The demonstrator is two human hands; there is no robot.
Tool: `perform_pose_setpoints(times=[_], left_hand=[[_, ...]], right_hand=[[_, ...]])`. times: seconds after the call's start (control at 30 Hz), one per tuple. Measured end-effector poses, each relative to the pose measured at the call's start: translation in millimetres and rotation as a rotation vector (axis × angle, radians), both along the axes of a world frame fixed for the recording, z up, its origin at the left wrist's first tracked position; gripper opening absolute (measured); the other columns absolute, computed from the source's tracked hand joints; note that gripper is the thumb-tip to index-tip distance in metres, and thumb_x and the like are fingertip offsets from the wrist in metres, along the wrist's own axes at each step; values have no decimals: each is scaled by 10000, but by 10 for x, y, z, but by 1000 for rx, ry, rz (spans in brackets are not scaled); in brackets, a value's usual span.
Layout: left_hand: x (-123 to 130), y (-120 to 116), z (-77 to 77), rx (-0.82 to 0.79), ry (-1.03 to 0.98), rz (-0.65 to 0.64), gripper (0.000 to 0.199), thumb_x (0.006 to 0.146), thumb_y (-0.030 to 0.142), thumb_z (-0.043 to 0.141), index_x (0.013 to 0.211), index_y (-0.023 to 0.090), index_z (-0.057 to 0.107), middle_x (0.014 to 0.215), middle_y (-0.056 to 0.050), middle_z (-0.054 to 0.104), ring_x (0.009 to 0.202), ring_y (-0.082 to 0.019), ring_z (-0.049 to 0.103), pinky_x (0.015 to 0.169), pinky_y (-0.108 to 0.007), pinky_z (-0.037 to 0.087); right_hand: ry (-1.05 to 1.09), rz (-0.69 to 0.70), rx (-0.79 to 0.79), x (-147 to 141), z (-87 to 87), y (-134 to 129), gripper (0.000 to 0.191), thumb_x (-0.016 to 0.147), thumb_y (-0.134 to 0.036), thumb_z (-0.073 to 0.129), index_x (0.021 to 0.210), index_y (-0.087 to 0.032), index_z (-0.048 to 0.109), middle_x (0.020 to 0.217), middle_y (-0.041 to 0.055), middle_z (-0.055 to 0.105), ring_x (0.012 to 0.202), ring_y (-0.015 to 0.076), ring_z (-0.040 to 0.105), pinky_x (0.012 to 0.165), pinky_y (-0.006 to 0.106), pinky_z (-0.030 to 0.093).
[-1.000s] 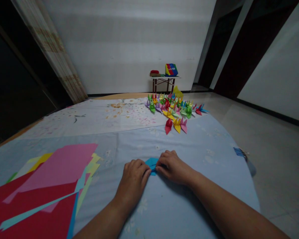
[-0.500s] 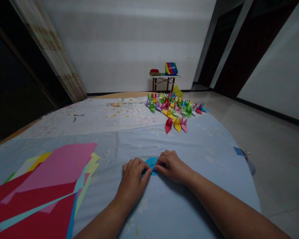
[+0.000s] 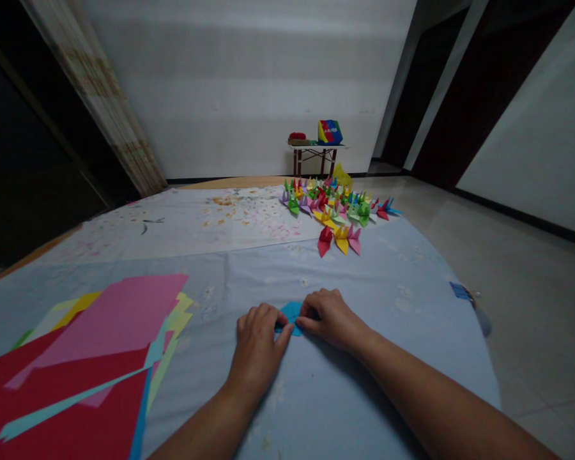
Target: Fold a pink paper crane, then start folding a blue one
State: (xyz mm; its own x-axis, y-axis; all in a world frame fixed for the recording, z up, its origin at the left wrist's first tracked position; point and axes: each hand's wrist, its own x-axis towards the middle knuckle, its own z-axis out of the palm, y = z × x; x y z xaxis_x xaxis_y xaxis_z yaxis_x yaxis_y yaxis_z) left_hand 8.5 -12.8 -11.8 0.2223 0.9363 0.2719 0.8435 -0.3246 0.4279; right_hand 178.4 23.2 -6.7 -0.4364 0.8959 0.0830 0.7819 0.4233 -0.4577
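A small folded piece of blue paper (image 3: 293, 312) lies on the light blue tablecloth between my two hands. My left hand (image 3: 261, 338) pinches its left side between thumb and fingers. From the right, my right hand (image 3: 333, 319) grips the other side, thumb and fingertips closed on the paper. The fingertips of both hands are close together at the paper's near part, and they partly cover it.
Sheets of red (image 3: 76, 409), pink (image 3: 119, 313) and other colours lie piled at the left. Several folded paper cranes (image 3: 321, 198) stand at the back right, with a red one (image 3: 324, 241) nearest. A blue object (image 3: 460, 291) sits at the right table edge.
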Motion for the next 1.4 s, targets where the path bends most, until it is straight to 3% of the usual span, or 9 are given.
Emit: perform_pose_setpoints(times=[0.23, 0.47, 0.83, 1.13, 1.4], left_hand=[[0, -117, 116, 73, 230, -123, 256, 833, 186, 502, 1048, 299, 582, 942, -13, 617, 912, -203, 530, 906, -447, 280], [70, -262, 178, 40, 380, -126, 285, 836, 248, 477, 1104, 233, 573, 1009, -62, 631, 988, -235, 534, 981, -509, 213], [61, -270, 198, 27, 382, -141, 288, 851, 241, 428, 1098, 223, 575, 1035, -68, 620, 1002, -235, 529, 986, -505, 223], [77, -259, 213, 5, 376, -146, 303, 841, 247, 447, 1117, 210, 568, 1035, -78, 622, 1015, -239, 527, 988, -508, 222], [-77, -214, 289, -66, 309, -255, 260, 847, 247, 437, 1055, 245, 593, 1065, -56, 616, 1022, -220, 524, 987, -505, 203]], right_hand=[[5, -17, -12, -5, -2, -4, 155, 777, -351, 590, 759, -197, 605, 746, -4, 623, 771, 151, 502, 694, 281, 242], [-28, -39, 2, -14, 22, -43, 182, 792, -374, 580, 771, -195, 605, 777, 13, 607, 832, 171, 469, 713, 298, 236], [-63, -60, 1, 154, 26, -4, 184, 785, -389, 585, 787, -208, 621, 816, 35, 594, 868, 196, 438, 721, 315, 237], [8, -42, 25, 93, 42, -18, 225, 744, -437, 618, 746, -211, 619, 790, 21, 587, 856, 191, 437, 725, 309, 244], [-61, -74, -40, 176, 51, 23, 225, 762, -432, 597, 782, -211, 635, 813, 43, 592, 866, 201, 439, 722, 310, 251]])
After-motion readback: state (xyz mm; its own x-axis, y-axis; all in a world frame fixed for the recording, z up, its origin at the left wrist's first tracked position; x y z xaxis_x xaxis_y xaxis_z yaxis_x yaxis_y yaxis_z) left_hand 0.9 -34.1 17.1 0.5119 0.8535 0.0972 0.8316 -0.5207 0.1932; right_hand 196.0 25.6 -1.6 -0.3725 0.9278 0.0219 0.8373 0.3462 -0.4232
